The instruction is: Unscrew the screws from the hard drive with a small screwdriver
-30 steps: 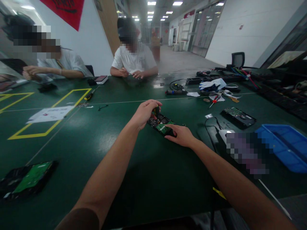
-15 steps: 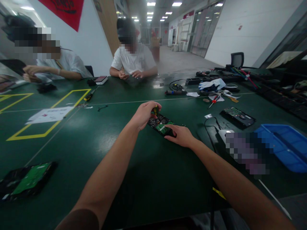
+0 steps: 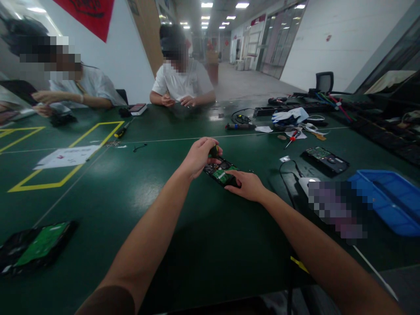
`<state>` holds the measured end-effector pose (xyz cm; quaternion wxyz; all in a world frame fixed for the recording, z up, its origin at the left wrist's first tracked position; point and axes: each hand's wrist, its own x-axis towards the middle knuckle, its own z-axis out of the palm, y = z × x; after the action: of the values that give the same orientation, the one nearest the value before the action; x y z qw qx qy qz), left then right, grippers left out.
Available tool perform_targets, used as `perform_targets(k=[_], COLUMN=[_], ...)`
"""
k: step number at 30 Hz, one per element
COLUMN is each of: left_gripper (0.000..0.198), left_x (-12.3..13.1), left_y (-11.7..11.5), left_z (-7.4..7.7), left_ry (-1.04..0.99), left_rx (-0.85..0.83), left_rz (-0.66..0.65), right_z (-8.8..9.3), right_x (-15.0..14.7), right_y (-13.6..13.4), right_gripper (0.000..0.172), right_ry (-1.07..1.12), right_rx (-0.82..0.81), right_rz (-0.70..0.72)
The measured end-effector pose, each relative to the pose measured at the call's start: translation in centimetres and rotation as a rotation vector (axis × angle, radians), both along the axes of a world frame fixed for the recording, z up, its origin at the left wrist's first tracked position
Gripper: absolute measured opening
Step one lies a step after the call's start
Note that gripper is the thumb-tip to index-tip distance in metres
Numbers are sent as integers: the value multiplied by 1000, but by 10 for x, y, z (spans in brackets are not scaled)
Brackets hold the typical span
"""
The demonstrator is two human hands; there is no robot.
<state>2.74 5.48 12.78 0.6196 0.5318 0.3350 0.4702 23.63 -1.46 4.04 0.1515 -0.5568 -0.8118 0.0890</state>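
A black hard drive [image 3: 222, 173] with a green circuit board lies on the table in front of me. My left hand [image 3: 202, 158] is closed over its far left end, around a black and yellow handle [image 3: 214, 151] that looks like a screwdriver's. The tool's tip is hidden behind the fingers and the drive. At the near right end, my right hand [image 3: 246, 183] grips the drive, index finger on the board and thumb at the near edge.
Another hard drive [image 3: 324, 160] and a blue tray [image 3: 390, 201] lie to the right. A circuit-board device [image 3: 41, 245] is at the near left. Farther back are a screwdriver [image 3: 122, 130], a white glove [image 3: 290, 116] and cables. Two people [image 3: 183, 78] sit across the table.
My left hand has shifted very slightly and its grip on the handle has turned, so less yellow shows. My right hand and the drive have stayed in place.
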Motion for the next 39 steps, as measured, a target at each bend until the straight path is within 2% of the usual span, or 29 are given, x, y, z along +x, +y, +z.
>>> perform_targets(k=[4, 9, 16, 28, 39], left_gripper=[15, 17, 21, 19, 19], left_x=[0, -4, -9, 1, -13], left_y=[-1, 0, 5, -1, 6], left_z=[0, 3, 2, -1, 3], left_ry=[-38, 21, 86, -13, 77], left_rx=[-20, 20, 55, -66, 45], left_rz=[-17, -33, 73, 7, 74], right_z=[1, 2, 1, -3, 0], right_x=[0, -1, 0, 1, 0], right_y=[0, -1, 0, 1, -1], right_gripper=[58, 58, 58, 57, 57], right_ry=[-1, -6, -5, 3, -5], right_rx=[-5, -12, -9, 10, 3], right_rz=[3, 0, -6, 3, 0])
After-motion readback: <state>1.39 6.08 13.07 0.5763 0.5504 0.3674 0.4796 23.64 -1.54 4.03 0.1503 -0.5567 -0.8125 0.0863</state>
